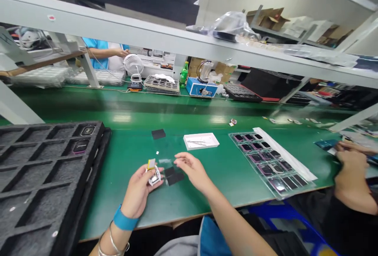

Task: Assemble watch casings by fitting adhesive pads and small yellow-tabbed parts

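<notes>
Hands apart above the green tabletop (224, 185), near its front edge. Your left hand (137, 191) cradles a small silver-white component with a yellow tab (153, 173), seemingly to lift it clear of the surface. Your right hand (191, 171) hangs open and empty, just beside two black rectangular pads (174, 176), within easy reach.

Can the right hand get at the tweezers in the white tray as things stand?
Probably yes: the right hand looks empty and open, and the white tray sits just ahead on the green mat, nothing between; the tweezers lie uncovered.
</notes>
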`<state>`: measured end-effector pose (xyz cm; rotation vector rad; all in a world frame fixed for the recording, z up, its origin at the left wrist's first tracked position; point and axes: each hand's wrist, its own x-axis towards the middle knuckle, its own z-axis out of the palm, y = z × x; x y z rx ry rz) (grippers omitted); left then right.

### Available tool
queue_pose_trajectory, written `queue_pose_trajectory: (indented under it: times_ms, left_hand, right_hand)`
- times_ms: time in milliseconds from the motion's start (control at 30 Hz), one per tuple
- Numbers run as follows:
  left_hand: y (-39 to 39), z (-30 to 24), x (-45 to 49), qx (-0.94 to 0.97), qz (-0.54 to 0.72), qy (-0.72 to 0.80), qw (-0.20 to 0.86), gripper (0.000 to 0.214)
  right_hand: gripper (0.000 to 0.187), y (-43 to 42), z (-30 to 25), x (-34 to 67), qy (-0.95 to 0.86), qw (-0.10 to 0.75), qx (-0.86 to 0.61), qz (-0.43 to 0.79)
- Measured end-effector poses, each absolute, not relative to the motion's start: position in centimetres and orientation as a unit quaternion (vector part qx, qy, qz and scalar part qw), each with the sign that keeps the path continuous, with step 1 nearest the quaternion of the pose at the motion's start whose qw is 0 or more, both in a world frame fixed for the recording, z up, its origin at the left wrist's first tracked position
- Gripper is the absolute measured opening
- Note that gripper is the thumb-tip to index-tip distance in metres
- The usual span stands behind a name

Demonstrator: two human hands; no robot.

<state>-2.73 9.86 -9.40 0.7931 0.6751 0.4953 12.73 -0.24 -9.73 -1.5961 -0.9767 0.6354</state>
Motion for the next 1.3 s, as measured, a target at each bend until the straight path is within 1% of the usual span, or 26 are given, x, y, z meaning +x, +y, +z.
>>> queue_pose_trajectory:
  times_ms: [67, 100, 167, 333, 400, 633, 867, 967, 1100, 1300]
  left_hand:
    - [11.1, -9.7, -2.9, 0.327, 0.272, 0.32, 0.846, 0.021]
    - [11.5, -9.8, -2.8, 0.309, 0.279, 0.314, 0.853, 0.021]
    - [11.6, -9.9, -2.4, 0.294, 0.279, 0.294, 0.865, 0.021]
    - [10.1, -9.9, -0.4, 0.295, 0.269, 0.265, 0.878, 0.027]
    - [9.5, -10.0, 0.2, 0.283, 0.268, 0.263, 0.883, 0.03]
    - [9.4, -10.8, 0.5, 0.262, 0.284, 0.256, 0.886, 0.032]
    - [9.9, -11.8, 0.0, 0.234, 0.28, 0.268, 0.892, 0.031]
    - [10.2, -12.3, -0.2, 0.232, 0.268, 0.272, 0.895, 0.026]
    - [10.6, -12.5, -0.4, 0.235, 0.26, 0.265, 0.898, 0.022]
    - [11.0, -12.3, -0.8, 0.259, 0.258, 0.272, 0.89, 0.022]
  right_hand:
    - [0.012, 0.6, -10.7, 13.3, -0.439, 0.474, -0.728, 0.23]
    - [0.01, 0.9, -11.0, 13.5, -0.453, 0.437, -0.748, 0.213]
    - [0.013, 1.2, -11.4, 13.6, -0.468, 0.388, -0.773, 0.183]
    - [0.021, 1.1, -11.5, 13.3, -0.48, 0.328, -0.8, 0.152]
    - [0.02, 1.0, -11.5, 13.3, -0.483, 0.317, -0.803, 0.145]
    - [0.017, 1.3, -11.1, 13.5, -0.469, 0.319, -0.807, 0.166]
    - [0.015, 1.8, -11.5, 13.9, -0.45, 0.317, -0.813, 0.188]
    - [0.014, 1.9, -11.4, 14.1, -0.449, 0.316, -0.813, 0.195]
    - [0.012, 2.1, -11.2, 14.4, -0.461, 0.303, -0.809, 0.202]
    - [0.004, 2.7, -11.0, 14.8, -0.483, 0.268, -0.809, 0.201]
